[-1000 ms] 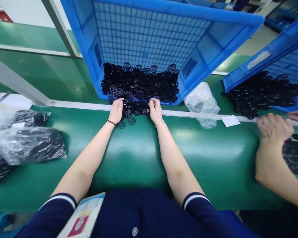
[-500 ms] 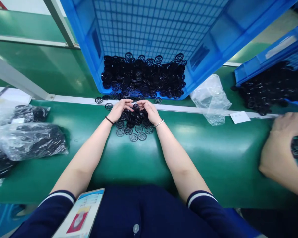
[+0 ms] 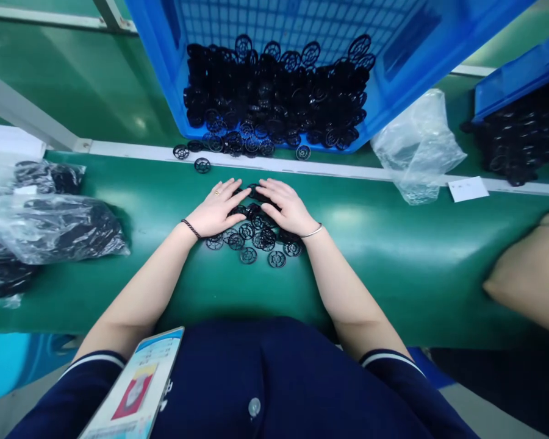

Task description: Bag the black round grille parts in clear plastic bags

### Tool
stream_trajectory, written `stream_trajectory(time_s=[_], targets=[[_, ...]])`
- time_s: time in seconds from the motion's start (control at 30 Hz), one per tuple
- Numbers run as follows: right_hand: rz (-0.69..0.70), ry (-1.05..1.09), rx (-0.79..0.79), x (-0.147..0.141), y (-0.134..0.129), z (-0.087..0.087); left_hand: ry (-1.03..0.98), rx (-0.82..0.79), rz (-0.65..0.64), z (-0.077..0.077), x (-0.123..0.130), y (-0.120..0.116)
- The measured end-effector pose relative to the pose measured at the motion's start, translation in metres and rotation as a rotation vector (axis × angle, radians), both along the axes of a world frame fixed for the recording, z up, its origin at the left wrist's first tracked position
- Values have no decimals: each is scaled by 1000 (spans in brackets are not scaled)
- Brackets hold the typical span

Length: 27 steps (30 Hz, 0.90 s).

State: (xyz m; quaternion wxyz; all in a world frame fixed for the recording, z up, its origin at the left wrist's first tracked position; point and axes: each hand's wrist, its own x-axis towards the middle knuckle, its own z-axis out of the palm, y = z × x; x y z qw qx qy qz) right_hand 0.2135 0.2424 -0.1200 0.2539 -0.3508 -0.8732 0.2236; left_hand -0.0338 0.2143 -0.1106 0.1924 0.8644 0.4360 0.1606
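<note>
A loose pile of small black spoked plastic wheels [image 3: 257, 236] lies on the green tabletop [image 3: 201, 292] in front of me. My left hand [image 3: 217, 208] rests at the pile's left side, palm down, fingers stretched out over some of the wheels. On the opposite side my right hand [image 3: 287, 207] lies over the pile, its fingers extended and apart from the thumb. Both hands touch or cover part of the heap, so the wheels beneath them are hidden. Beyond my fingers, a tilted blue crate [image 3: 162, 79] holds many more black wheels, several spilling over its front lip.
Clear plastic bags of black parts [image 3: 68, 228] lie at the left. An empty-looking clear bag [image 3: 418, 146] and a white paper slip [image 3: 468, 189] lie right of the crate. Another blue crate [image 3: 507, 91] stands farther right. A co-worker's arm [image 3: 535, 274] reaches in from the right edge.
Both hands have come away from the crate's edge towards me, flattening over the pile. The wheels are now apart from the white ledge. The view has tilted downward.
</note>
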Motion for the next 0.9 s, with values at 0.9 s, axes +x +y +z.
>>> stream_trajectory(time_s=[0.9], targets=[[43,21,-14,6,-189,7,-258,61,51,3,37,-171]])
